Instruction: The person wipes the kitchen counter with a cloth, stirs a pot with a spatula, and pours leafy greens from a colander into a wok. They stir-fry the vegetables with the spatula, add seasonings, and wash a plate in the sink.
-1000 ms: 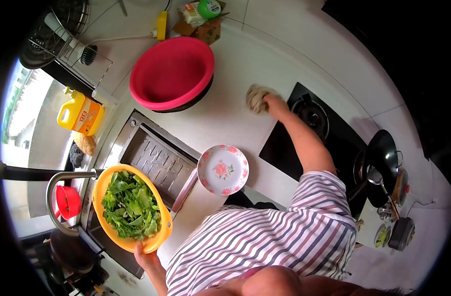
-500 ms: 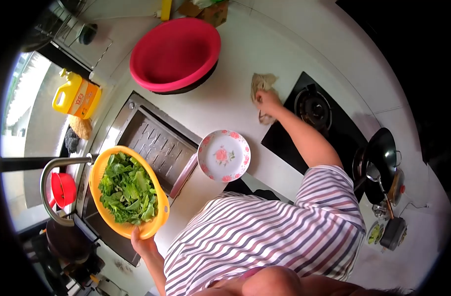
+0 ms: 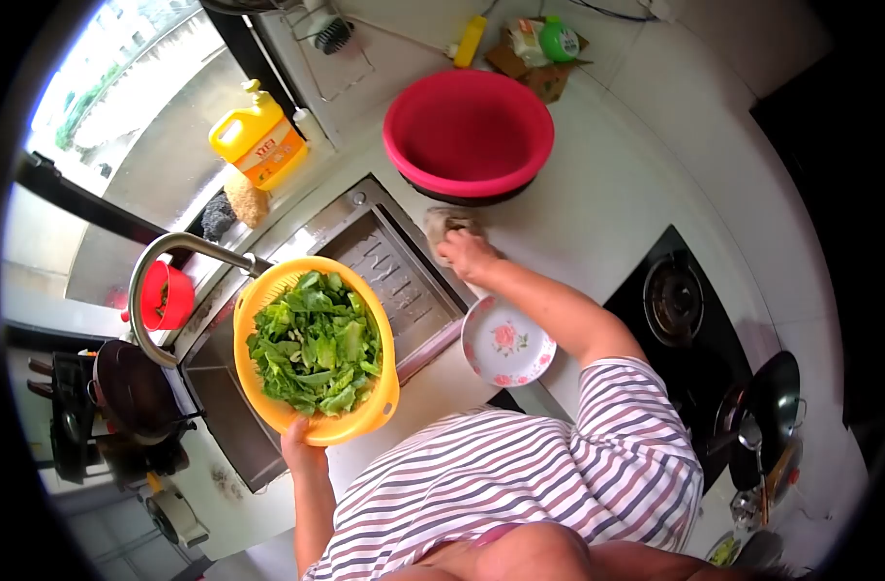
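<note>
Left hand (image 3: 305, 448) has hold of the near edge of a yellow basket (image 3: 386, 392), with its thumb on the rim. The rest of its fingers are tucked out of sight. The basket is up over the sink (image 3: 401, 263) and holds lots of green leaves (image 3: 317, 339).

A white plate (image 3: 508, 339) with pink flowers sits on the tabletop (image 3: 597, 174), just beside the right arm. Farther out, the right hand (image 3: 469, 254) is bent nearly closed over a crumpled cloth (image 3: 441, 223). I cannot tell how hard it squeezes. The cloth lies on the tabletop near a corner of the sink.

Off to the right is a black stove (image 3: 631, 300), with a black pan (image 3: 781, 387) beside it. A silver tap (image 3: 200, 244) bends over on the left, near a red cup (image 3: 176, 295). Past the cloth stands a big pink tub (image 3: 472, 131). A yellow jug (image 3: 254, 136) stands by the window, and a brown box (image 3: 546, 84) is behind the tub.
</note>
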The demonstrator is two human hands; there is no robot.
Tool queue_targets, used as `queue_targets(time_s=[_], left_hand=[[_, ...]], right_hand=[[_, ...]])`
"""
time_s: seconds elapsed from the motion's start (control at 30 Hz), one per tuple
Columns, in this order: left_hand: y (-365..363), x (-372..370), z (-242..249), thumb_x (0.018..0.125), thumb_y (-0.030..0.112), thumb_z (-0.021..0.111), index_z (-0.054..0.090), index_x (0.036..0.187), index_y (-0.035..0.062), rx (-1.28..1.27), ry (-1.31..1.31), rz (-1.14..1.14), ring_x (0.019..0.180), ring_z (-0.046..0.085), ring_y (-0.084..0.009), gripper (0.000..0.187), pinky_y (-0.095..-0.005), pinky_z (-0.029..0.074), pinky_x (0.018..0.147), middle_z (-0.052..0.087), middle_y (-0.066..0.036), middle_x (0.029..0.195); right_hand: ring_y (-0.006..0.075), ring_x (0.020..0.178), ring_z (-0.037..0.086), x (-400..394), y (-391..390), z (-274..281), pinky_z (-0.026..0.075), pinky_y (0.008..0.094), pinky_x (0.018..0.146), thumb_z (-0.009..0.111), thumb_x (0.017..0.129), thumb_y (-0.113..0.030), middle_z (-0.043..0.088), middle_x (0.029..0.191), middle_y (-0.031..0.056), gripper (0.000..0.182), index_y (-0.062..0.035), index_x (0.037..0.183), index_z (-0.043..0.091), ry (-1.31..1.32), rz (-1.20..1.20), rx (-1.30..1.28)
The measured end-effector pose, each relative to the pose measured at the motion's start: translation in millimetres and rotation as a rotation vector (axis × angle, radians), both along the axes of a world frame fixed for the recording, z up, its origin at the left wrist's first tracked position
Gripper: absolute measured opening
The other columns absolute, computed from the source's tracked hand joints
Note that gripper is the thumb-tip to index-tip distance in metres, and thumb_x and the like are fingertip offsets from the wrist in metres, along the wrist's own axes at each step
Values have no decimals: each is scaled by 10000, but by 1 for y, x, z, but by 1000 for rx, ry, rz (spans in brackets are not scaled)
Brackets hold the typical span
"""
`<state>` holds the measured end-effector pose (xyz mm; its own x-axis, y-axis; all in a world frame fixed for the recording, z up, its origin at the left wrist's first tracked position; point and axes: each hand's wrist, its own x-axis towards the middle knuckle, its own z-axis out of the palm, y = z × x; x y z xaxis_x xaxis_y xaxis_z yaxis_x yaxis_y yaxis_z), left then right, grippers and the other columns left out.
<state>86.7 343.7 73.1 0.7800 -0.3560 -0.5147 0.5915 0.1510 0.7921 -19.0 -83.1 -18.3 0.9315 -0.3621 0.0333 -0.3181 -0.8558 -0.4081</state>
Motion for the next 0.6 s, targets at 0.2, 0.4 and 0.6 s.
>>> queue_targets(time_s=[0.2, 0.4, 0.6], left_hand=[[6, -11, 3, 732, 67, 471, 409, 1178, -28, 48, 11, 80, 978, 546, -284, 460, -408, 482, 814, 510, -134, 1089], [9, -12, -2, 760, 70, 460, 404, 1168, -25, -13, 12, 50, 939, 570, -271, 422, -416, 510, 767, 520, -133, 1061], [2, -10, 14, 777, 103, 445, 409, 1176, -46, -47, -98, -38, 937, 582, -287, 427, -411, 514, 773, 529, -155, 1066]], right_hand=[[311, 1013, 473, 111, -15, -17, 433, 428, 795, 410, 806, -132, 465, 1083, 133, 279, -89, 1073, 480, -85, -163, -103], [345, 1004, 512, 142, -25, -34, 466, 448, 774, 444, 792, -113, 541, 1058, 169, 224, -29, 965, 560, 56, -300, -52], [309, 945, 537, -1, -21, 4, 466, 416, 750, 532, 741, -133, 543, 960, 122, 182, -112, 919, 568, 149, -47, -86]])
